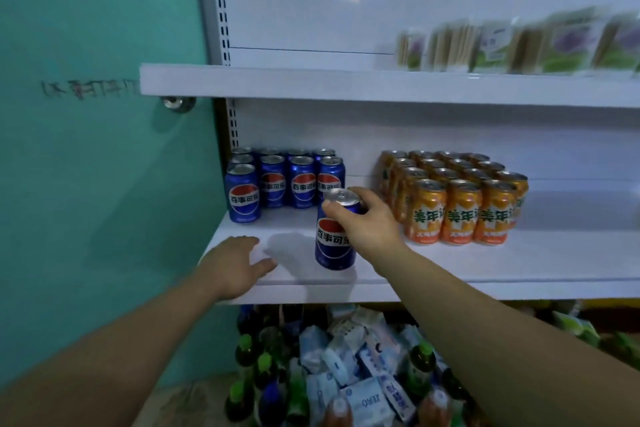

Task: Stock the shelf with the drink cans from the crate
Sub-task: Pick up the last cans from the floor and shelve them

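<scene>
The right hand [363, 218] has its grip closed around the top of a blue can [334, 236], which stands upright on the shelf [450, 263] just in front of the row of blue cans [287, 180], probably so it can slide back into line. The left hand [235, 263] rests open and empty, left of the held can, likely steadying.

The single head-worn camera looked forward and slightly down from close range, squarely facing the shelf [450, 267] near its left edge, with both forearms reaching in.
</scene>
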`<state>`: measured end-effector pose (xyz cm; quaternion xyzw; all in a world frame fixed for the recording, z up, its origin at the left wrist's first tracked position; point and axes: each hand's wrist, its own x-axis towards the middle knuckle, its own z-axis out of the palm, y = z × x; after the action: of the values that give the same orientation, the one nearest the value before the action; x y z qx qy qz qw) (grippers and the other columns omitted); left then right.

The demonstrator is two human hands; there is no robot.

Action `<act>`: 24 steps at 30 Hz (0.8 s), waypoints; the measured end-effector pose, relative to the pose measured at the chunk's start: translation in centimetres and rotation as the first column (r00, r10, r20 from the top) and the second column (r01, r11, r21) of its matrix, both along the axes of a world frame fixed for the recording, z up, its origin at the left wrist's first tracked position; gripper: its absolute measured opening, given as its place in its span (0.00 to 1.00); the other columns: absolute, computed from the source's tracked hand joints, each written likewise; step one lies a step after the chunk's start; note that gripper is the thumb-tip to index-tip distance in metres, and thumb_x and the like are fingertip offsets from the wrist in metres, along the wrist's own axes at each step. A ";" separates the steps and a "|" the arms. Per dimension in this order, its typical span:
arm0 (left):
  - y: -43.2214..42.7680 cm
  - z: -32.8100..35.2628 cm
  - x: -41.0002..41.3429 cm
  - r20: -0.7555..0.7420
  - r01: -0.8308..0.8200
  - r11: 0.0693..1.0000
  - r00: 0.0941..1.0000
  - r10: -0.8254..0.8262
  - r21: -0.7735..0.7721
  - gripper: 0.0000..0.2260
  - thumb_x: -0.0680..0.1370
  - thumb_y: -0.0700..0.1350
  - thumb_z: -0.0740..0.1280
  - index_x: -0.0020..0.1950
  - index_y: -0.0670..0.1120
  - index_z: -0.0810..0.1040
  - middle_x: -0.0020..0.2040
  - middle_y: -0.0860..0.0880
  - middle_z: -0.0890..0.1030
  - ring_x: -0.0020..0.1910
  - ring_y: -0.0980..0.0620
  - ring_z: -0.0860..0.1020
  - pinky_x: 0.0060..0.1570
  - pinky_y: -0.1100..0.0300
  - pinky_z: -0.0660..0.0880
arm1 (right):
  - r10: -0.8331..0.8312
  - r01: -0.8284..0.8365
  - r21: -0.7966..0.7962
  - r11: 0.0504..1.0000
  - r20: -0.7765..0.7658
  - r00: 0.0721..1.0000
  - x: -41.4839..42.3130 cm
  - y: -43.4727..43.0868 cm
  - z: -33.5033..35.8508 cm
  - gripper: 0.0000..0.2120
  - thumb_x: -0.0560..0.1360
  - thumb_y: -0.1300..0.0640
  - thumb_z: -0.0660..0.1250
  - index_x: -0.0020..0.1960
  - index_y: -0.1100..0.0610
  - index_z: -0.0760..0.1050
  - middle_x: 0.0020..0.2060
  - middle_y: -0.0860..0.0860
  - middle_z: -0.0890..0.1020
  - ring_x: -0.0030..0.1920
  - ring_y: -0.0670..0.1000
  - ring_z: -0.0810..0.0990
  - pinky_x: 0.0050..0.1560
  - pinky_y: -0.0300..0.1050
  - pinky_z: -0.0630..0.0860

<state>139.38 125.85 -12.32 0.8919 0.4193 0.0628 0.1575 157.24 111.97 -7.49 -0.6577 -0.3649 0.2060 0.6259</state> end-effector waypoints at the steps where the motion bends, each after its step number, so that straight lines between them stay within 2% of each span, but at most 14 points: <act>1: 1.2 -0.4 -0.3 -0.047 -0.031 0.999 0.998 0.033 0.028 0.34 0.78 0.65 0.55 0.77 0.47 0.56 0.78 0.46 0.56 0.76 0.47 0.55 0.74 0.52 0.54 | 0.004 -0.004 -0.004 1.000 0.004 1.000 -0.1 1.1 -0.4 0.13 0.71 0.52 0.74 0.51 0.45 0.71 0.44 0.40 0.75 0.50 0.46 0.75 0.51 0.44 0.73; 4: 3.0 -1.3 -0.2 -0.173 -0.033 0.994 0.984 0.051 0.102 0.34 0.77 0.68 0.49 0.78 0.52 0.50 0.79 0.48 0.49 0.78 0.46 0.47 0.74 0.43 0.45 | 0.014 -0.014 -0.021 1.000 0.012 1.000 -0.1 4.1 -1.6 0.17 0.71 0.50 0.74 0.56 0.45 0.72 0.49 0.43 0.77 0.53 0.48 0.76 0.53 0.44 0.74; 6: 3.5 -2.0 0.2 -0.222 0.000 0.994 0.975 0.023 0.106 0.34 0.76 0.70 0.47 0.78 0.56 0.48 0.79 0.50 0.46 0.78 0.46 0.44 0.74 0.40 0.43 | 0.011 -0.010 -0.017 1.000 0.012 1.000 -0.1 6.0 -2.2 0.21 0.71 0.49 0.74 0.62 0.47 0.73 0.54 0.44 0.77 0.55 0.48 0.77 0.52 0.43 0.73; 13: 4.1 -2.9 0.2 -0.205 0.008 0.994 0.979 0.015 0.112 0.34 0.75 0.71 0.47 0.78 0.58 0.48 0.79 0.52 0.45 0.78 0.48 0.43 0.75 0.43 0.45 | 0.027 -0.027 -0.009 1.000 -0.027 0.999 -0.8 12.6 -3.1 0.29 0.74 0.48 0.70 0.72 0.47 0.65 0.61 0.44 0.74 0.62 0.48 0.72 0.59 0.44 0.70; 16: 4.1 -3.1 0.1 -0.198 0.009 0.992 0.980 0.016 0.128 0.34 0.75 0.70 0.48 0.78 0.58 0.48 0.79 0.53 0.45 0.78 0.49 0.44 0.75 0.44 0.46 | 0.020 -0.020 -0.011 1.000 -0.024 1.000 -1.1 15.7 -3.2 0.31 0.73 0.44 0.70 0.73 0.47 0.64 0.67 0.46 0.73 0.66 0.51 0.72 0.64 0.48 0.71; 19: 4.1 -3.1 0.1 -0.197 0.010 0.990 0.980 0.018 0.140 0.34 0.75 0.70 0.47 0.78 0.58 0.48 0.79 0.53 0.45 0.78 0.50 0.43 0.75 0.44 0.46 | 0.009 -0.010 -0.043 0.999 -0.015 1.000 -1.2 17.8 -3.4 0.35 0.74 0.42 0.69 0.76 0.46 0.59 0.73 0.49 0.68 0.71 0.55 0.67 0.68 0.52 0.68; 24: 4.2 -3.2 0.1 -0.193 0.014 0.988 0.981 0.016 0.152 0.35 0.74 0.71 0.46 0.78 0.58 0.48 0.79 0.53 0.45 0.78 0.50 0.44 0.75 0.44 0.47 | -0.008 0.008 -0.037 0.999 0.008 1.000 -1.2 19.6 -3.6 0.36 0.74 0.41 0.67 0.77 0.46 0.56 0.75 0.50 0.62 0.73 0.55 0.63 0.68 0.52 0.65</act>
<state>139.46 130.03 -15.54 0.9031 0.4268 0.0076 0.0471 156.04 131.56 -11.13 -0.6717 -0.3607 0.2077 0.6129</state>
